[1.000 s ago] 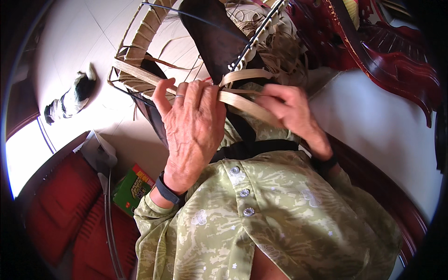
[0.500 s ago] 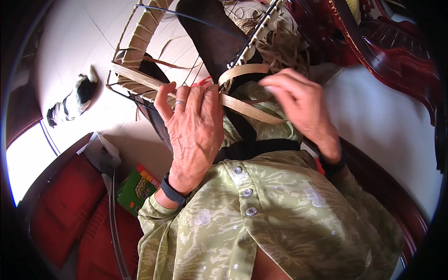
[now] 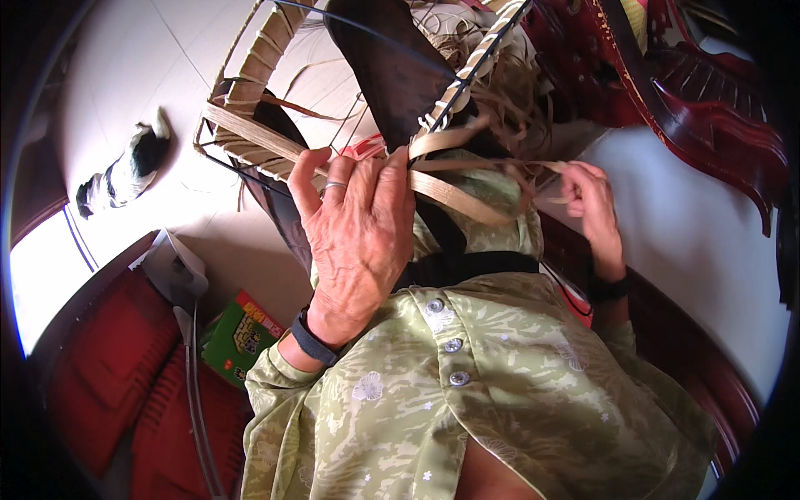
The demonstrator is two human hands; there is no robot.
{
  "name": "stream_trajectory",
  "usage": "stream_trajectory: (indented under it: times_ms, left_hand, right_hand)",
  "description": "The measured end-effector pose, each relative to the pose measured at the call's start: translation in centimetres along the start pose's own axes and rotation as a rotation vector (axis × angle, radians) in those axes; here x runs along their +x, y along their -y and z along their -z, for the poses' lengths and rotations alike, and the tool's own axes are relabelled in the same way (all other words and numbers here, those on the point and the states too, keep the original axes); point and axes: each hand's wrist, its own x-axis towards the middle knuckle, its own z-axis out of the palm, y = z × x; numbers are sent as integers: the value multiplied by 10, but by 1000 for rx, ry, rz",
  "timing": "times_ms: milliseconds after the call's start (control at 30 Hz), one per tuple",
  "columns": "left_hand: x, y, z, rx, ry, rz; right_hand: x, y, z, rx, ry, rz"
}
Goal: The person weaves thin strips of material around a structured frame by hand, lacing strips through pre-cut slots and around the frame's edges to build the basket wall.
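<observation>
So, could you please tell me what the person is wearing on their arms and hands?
The left hand has a thin silver ring on one finger and a dark band at the wrist. The right hand also has a dark wristband. Both arms come out of an olive-green, floral-patterned shirt with pale buttons.

My left grip (image 3: 358, 242) carries a plain silver ring (image 3: 334, 185) on one finger and a dark band (image 3: 314, 342) round the wrist, in the lower middle of the frame. My right grip (image 3: 593, 208), toward the right of the frame, has a black band (image 3: 608, 290) at its wrist. I wear a pale green blouse (image 3: 467, 408) with a light flower pattern, long sleeves, and small pearly buttons (image 3: 452, 345) down the front.
</observation>
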Motion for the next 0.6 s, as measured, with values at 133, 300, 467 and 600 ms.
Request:
stream_trajectory:
  times_ms: [133, 300, 467, 600]
  left_hand:
    - [1, 2, 0, -23, -4, -9]
    - [2, 1, -1, -10, 0, -3]
    - [2, 2, 3, -43, 55, 4]
    - [-1, -1, 2, -30, 35, 23]
  right_hand:
    - [38, -50, 35, -1135, -388, 115]
    - [-19, 45, -78, -680, -22, 836]
    - [-37, 69, -143, -449, 491, 687]
    - [-22, 51, -111, -98, 584, 351]
